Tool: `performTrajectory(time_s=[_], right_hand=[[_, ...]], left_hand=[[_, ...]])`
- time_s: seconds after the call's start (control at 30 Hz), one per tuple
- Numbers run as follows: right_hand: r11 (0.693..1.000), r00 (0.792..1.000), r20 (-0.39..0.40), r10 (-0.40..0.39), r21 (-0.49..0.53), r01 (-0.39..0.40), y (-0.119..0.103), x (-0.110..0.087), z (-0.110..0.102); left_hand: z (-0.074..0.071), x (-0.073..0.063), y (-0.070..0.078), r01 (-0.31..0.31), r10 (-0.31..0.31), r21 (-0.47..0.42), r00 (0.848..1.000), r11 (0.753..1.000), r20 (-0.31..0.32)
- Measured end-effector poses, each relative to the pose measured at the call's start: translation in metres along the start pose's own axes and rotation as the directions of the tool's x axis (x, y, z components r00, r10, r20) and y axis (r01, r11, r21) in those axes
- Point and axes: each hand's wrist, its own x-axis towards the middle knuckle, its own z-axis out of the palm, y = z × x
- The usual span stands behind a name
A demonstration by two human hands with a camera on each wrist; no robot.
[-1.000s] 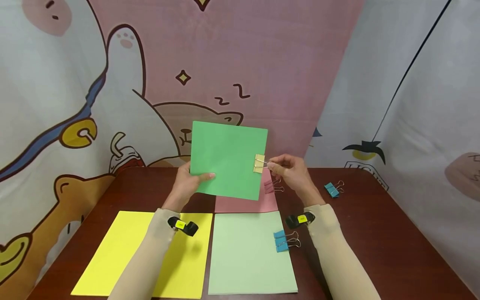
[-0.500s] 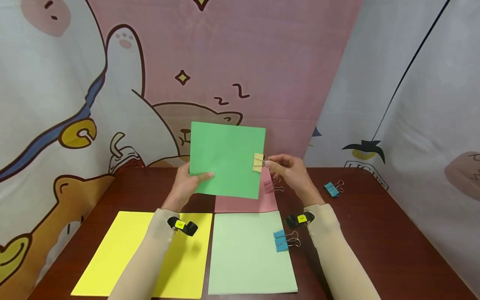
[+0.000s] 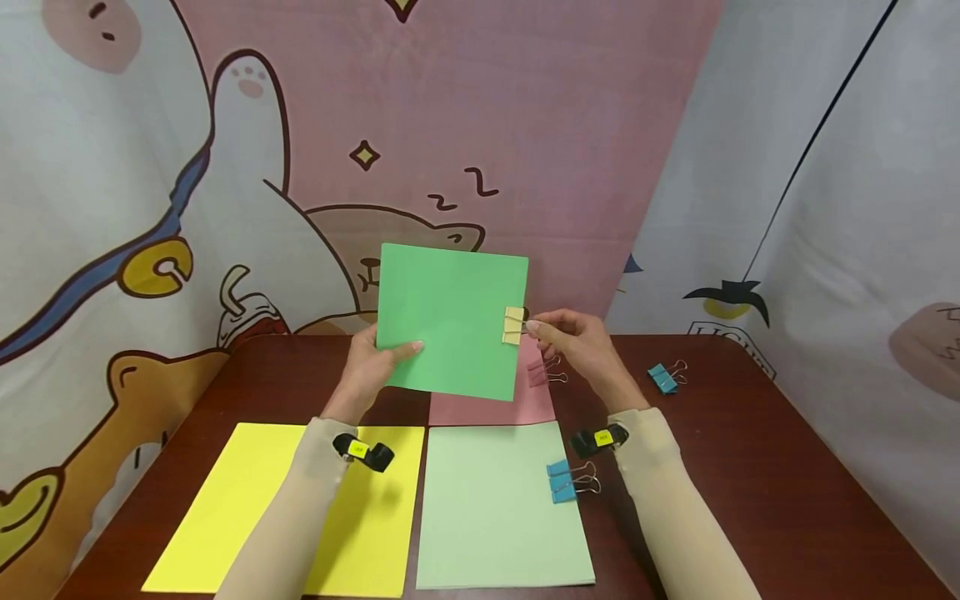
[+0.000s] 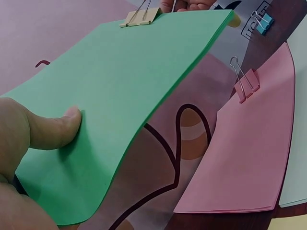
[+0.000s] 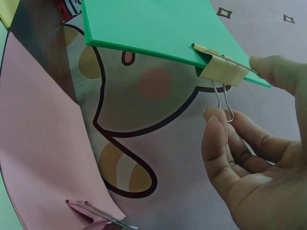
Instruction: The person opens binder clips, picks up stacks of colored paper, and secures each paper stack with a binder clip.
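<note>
A stack of green paper (image 3: pixel 450 321) is held up over the table, tilted towards the head camera. My left hand (image 3: pixel 370 367) grips its left edge, thumb (image 4: pixel 55 129) flat on the front and the other fingers hidden behind. On the right edge sits a pale yellow binder clip (image 3: pixel 513 326), clamped over the sheets. My right hand (image 3: pixel 573 337) holds the clip by its wire handles. In the right wrist view, the thumb (image 5: pixel 276 72) touches one handle lying along the clip's body, while fingertips meet the other handle (image 5: pixel 225 103), which points down.
Pink paper (image 3: pixel 487 410) with a pink binder clip (image 3: pixel 538 373) lies behind pale green paper (image 3: pixel 498 517), which carries blue clips (image 3: pixel 562 482). Yellow paper (image 3: pixel 217 508) lies at left. One loose blue clip (image 3: pixel 663 379) rests at right on the dark table (image 3: pixel 735 483).
The green stack and the right hand have shifted slightly left. Less of the yellow clip's handles shows beyond the paper's edge, with the right fingertips now closer to it.
</note>
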Motion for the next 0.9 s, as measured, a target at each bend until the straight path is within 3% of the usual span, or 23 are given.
performTrajectory(time_s=[0.33, 0.9], right_hand=[[1.000, 0.999, 0.036, 0.015, 0.005, -0.015, -0.0018, -0.0009, 0.0011], [1.000, 0.996, 0.091, -0.022, -0.013, 0.023, -0.0022, -0.0022, 0.0013]], left_hand=[[-0.0022, -0.0003, 0.0011, 0.004, -0.004, 0.010, 1.000, 1.000, -0.015], [-0.0075, -0.0019, 0.0019, 0.015, -0.015, -0.013, 1.000, 1.000, -0.021]])
